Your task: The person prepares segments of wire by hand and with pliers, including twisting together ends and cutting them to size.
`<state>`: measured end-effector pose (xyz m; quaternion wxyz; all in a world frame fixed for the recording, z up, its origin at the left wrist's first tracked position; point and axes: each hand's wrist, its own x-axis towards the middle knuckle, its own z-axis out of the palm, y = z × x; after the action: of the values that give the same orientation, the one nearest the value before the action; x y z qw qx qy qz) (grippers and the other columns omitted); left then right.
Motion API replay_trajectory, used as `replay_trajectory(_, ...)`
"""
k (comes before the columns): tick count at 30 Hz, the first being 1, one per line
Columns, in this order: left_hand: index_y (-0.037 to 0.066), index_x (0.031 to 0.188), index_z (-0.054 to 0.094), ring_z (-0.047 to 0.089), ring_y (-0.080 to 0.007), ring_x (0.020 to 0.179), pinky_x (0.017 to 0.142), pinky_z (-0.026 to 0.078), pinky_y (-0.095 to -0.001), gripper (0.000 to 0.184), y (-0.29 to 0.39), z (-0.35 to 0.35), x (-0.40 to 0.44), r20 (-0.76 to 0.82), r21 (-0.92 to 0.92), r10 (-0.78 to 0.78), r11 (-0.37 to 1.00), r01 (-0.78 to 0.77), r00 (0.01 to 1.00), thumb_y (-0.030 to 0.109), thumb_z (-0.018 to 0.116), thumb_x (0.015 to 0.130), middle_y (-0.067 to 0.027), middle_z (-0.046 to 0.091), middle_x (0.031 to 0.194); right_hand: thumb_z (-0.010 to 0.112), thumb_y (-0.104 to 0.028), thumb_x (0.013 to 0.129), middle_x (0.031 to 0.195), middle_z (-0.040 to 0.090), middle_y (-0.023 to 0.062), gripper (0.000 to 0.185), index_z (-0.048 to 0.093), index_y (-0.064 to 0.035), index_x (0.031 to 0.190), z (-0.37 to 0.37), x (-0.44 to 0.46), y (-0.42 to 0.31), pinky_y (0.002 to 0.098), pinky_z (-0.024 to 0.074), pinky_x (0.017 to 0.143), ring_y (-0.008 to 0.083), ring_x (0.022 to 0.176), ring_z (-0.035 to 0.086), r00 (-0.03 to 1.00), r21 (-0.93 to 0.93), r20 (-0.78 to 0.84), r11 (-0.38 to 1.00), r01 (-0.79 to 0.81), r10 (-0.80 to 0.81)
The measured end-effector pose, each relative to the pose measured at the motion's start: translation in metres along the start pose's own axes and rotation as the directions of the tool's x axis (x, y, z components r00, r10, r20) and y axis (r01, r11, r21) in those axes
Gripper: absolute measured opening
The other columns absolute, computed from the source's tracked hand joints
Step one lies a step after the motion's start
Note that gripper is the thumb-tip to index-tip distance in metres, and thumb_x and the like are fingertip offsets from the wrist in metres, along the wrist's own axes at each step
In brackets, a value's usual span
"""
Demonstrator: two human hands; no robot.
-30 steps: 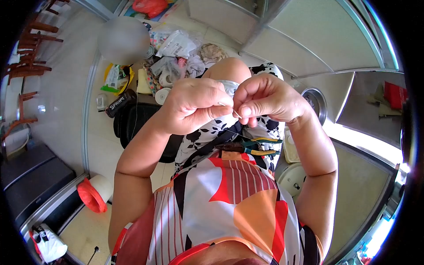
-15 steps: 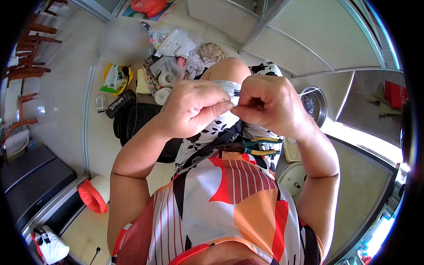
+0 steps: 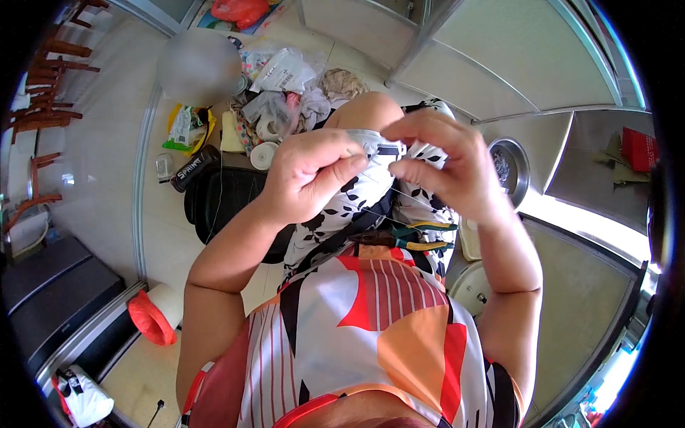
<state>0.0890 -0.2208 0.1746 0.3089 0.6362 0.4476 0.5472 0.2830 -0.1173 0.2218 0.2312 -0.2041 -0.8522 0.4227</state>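
My left hand (image 3: pixel 314 171) is closed in a pinch above my lap, thumb against forefinger. A thin pale strand (image 3: pixel 403 191), thread or fine wire, trails from near its fingertips down across the patterned trousers. My right hand (image 3: pixel 453 164) hovers beside it, slightly blurred, thumb and forefinger apart with nothing visible between them. Between and beyond the hands, a whitish translucent item with a dark strip (image 3: pixel 385 150) lies over my knee; its kind is unclear. Pliers (image 3: pixel 385 238) with green and yellow handles rest on my lap, below both hands.
A metal bowl (image 3: pixel 523 171) stands to the right. Plastic bags (image 3: pixel 285 71), cloths and a toilet roll lie on the floor ahead. To the left are a black bottle (image 3: pixel 196 167) and a black seat-like object (image 3: pixel 203 207). Cabinet doors (image 3: pixel 492 50) border the far right.
My hands, whose fingertips met before, have come apart. The right thumb and forefinger have spread, and the whitish item between the hands shows more fully. The pliers have stayed put.
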Motion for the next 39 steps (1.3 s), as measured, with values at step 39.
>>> replay_trajectory(39,-0.001,0.081,0.062,0.053,-0.0213,0.054,0.050,0.043,-0.0315,0.006,-0.003,0.013,0.002,-0.132,0.187,0.162,0.973,-0.136,0.978,0.002,0.068,0.083,-0.0108,0.057,0.065,0.061,-0.016,0.061,0.080,0.061,0.0052,0.017,0.056,-0.0069,0.075,0.011,0.016,-0.019,0.0301,0.0511,0.055,0.0213,0.073,0.062,0.872,-0.685,0.270,0.556,0.472,-0.408)
